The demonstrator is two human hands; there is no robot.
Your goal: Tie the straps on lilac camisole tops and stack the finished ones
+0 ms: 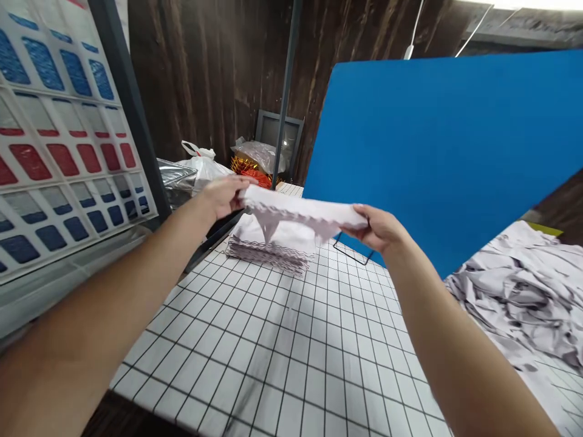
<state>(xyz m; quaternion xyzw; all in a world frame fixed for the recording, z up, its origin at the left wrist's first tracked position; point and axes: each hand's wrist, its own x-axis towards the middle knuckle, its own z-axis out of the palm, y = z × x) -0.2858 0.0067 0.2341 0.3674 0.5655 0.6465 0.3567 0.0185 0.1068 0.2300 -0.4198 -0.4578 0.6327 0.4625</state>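
Observation:
Between my two hands a folded pale lilac cloth piece (300, 209) with a wavy, scalloped edge is stretched out in the air. My left hand (224, 195) is closed on its left end, and my right hand (376, 227) pinches the right end. Right below and behind it lies a stack of similar folded cloths (268, 249), their wavy edges layered towards me. The held cloth hides part of the stack's top. Whether the cloth touches the stack I cannot tell.
The table (291, 340) has a white top with a black grid. A large blue board (437, 152) leans at the right, beside a crumpled heap of pale cloth (523, 291). At left stands a rack with coloured pockets (68, 158). White plastic bags (204, 167) lie at the back.

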